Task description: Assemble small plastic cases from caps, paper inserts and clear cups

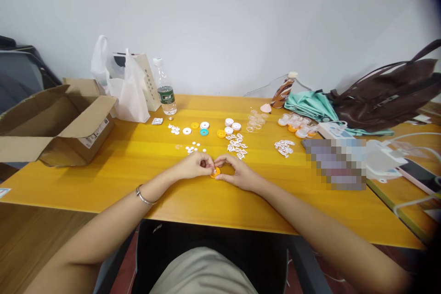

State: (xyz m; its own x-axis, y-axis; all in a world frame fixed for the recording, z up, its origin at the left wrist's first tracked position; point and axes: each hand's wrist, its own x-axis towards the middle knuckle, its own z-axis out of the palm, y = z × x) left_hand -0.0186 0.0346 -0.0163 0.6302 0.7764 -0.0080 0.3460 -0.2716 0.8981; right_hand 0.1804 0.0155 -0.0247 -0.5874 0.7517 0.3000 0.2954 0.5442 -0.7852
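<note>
Both of my hands meet at the middle of the yellow table (pixel 113 170). My left hand (pixel 195 165) and my right hand (pixel 237 171) pinch a small orange round part (pixel 215 173) between their fingertips, just above the tabletop. A silver bracelet (pixel 143 196) sits on my left wrist. Just beyond the hands lie small white flat pieces (pixel 237 144), white, yellow and teal round discs (pixel 204 132), and tiny white dots (pixel 193 149).
An open cardboard box (pixel 51 124) stands at the left. White plastic bags (pixel 129 87) and a water bottle (pixel 165 87) stand at the back. Clear rings (pixel 257 121), assembled orange-and-white parts (pixel 298 126), a teal cloth (pixel 310 103), a brown bag (pixel 389 92), and phones and cables are at the right.
</note>
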